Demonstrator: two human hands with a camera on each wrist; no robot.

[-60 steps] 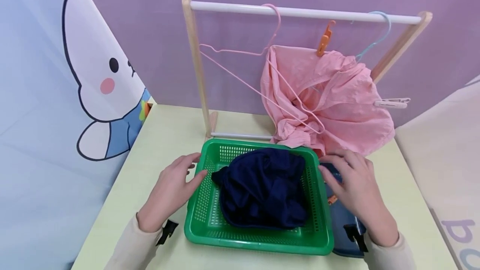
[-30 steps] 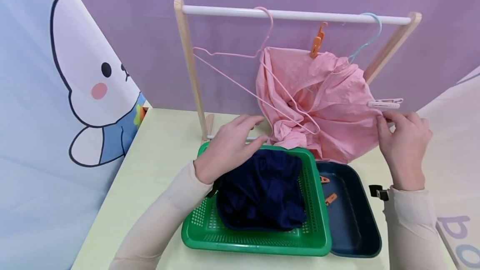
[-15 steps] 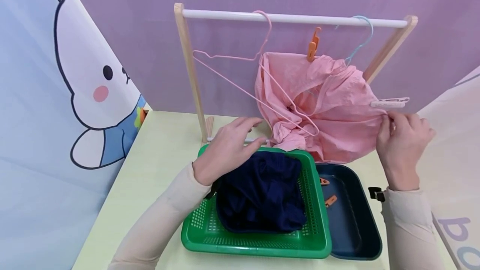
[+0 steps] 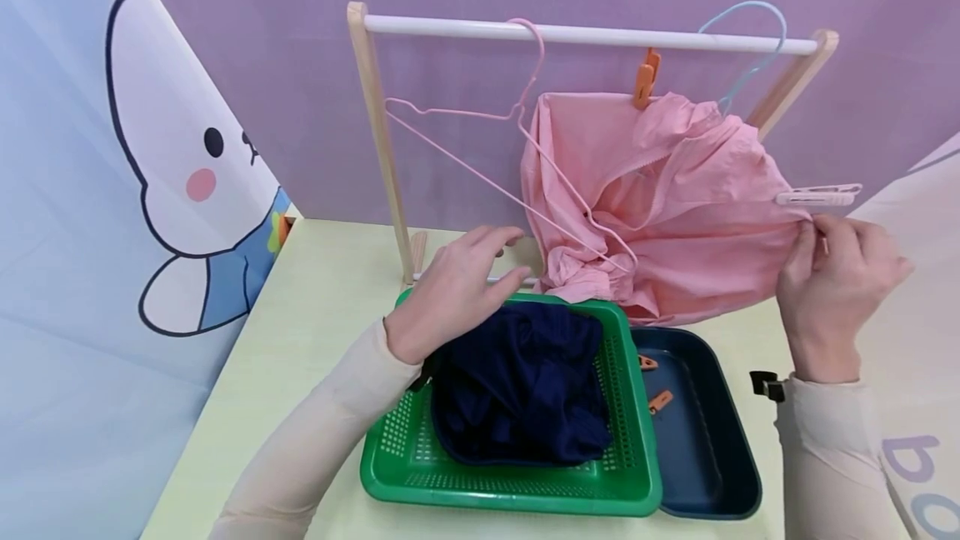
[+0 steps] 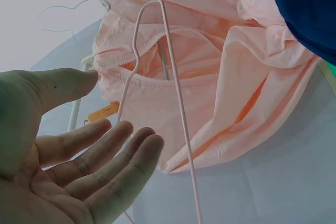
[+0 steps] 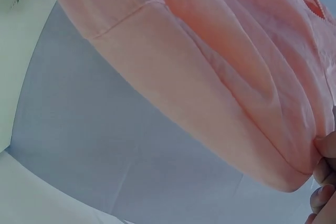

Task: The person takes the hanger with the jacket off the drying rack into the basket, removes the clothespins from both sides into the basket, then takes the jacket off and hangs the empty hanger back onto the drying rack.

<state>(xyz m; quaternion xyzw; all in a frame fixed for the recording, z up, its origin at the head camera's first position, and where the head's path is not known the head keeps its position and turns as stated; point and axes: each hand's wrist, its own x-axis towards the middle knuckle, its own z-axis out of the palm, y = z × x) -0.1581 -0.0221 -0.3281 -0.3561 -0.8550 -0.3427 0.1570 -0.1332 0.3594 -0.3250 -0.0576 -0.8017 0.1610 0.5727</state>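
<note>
Pinched the pink garment (image 4: 697, 207) at right with right hand (image 4: 838, 286), held relaxed, uncurled left hand (image 4: 453, 290) near the green basket (image 4: 510, 501).

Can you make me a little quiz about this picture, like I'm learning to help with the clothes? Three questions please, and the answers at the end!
1. Pick one: what is in the grip of the right hand?
A) the pink hanger
B) the pink garment
C) the white bar

2. True or false: the navy cloth lies in the green basket.

3. Count: how many orange clips can you see in the dark blue tray?

Key:
1. B, the fingers pinch its edge.
2. True.
3. Two.
</note>
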